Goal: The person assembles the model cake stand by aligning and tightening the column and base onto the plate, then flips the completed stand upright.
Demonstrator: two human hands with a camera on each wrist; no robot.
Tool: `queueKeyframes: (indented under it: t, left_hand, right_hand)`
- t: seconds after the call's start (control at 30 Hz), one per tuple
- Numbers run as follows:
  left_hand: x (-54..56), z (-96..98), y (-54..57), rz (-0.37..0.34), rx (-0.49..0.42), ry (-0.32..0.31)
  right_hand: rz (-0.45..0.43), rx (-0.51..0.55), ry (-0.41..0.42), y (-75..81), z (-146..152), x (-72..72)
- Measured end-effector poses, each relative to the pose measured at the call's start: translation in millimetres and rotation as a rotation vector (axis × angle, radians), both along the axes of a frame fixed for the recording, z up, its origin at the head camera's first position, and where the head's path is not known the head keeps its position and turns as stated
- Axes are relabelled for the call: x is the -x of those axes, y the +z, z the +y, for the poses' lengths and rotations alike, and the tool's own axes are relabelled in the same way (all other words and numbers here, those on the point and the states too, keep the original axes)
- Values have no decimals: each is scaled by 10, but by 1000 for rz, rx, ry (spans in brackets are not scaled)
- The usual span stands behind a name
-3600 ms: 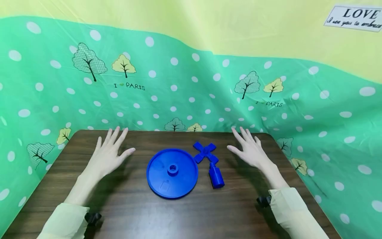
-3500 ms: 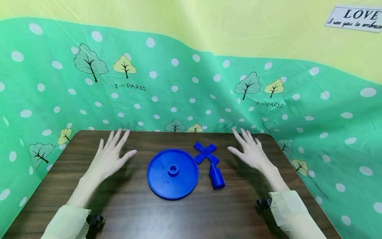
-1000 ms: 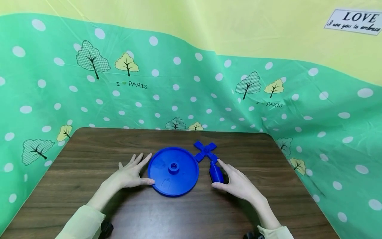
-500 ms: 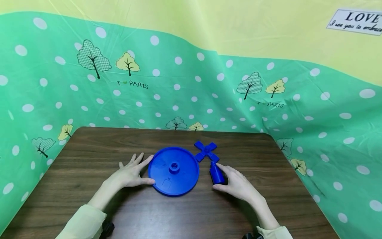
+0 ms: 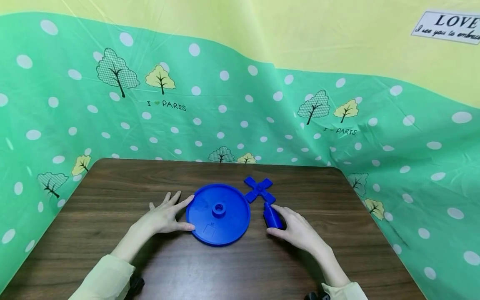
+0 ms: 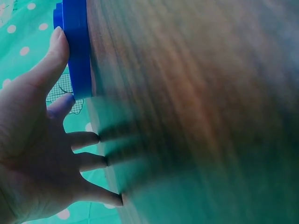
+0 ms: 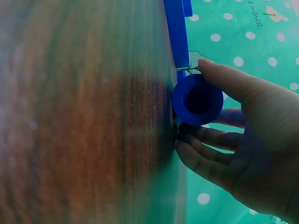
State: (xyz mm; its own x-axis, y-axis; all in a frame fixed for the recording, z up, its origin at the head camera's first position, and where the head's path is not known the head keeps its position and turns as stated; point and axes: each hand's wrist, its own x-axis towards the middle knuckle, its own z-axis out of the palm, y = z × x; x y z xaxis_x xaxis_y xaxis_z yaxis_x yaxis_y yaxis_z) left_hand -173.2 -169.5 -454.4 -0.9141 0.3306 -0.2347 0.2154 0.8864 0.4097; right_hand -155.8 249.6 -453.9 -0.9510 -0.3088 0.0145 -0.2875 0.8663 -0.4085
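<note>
A round blue disc (image 5: 218,221) with a raised central socket lies on the table. My left hand (image 5: 163,218) touches its left rim with thumb and index finger; the other fingers are spread, as the left wrist view shows on the hand (image 6: 42,154). To the disc's right a blue bottle-shaped cylinder (image 5: 272,217) lies on its side. My right hand (image 5: 300,231) holds it between thumb and fingers, index at the neck, thumb by the wide end. That end looks hollow on the cylinder (image 7: 180,105). A flat blue cross-shaped piece (image 5: 259,189) lies just beyond the neck.
The brown wood-grain table (image 5: 225,275) ends at a back edge. Behind it hangs a green and yellow curtain (image 5: 232,96) with dots and printed trees. Dark devices sit on both wrists.
Over the whole span, both hands came inward from either side: the left to the disc's rim, the right to the cylinder. Within the last second they barely moved; the blue pieces stay in place.
</note>
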Motion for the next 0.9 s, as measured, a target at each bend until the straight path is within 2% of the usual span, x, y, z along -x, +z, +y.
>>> queueKeyframes:
  t: [0.4, 0.9]
  left_hand:
    - [-14, -1, 42, 2, 10, -12]
    - [37, -22, 32, 16, 14, -31]
  right_hand:
    - [-19, 10, 68, 43, 8, 50]
    - [-31, 29, 91, 122, 53, 114]
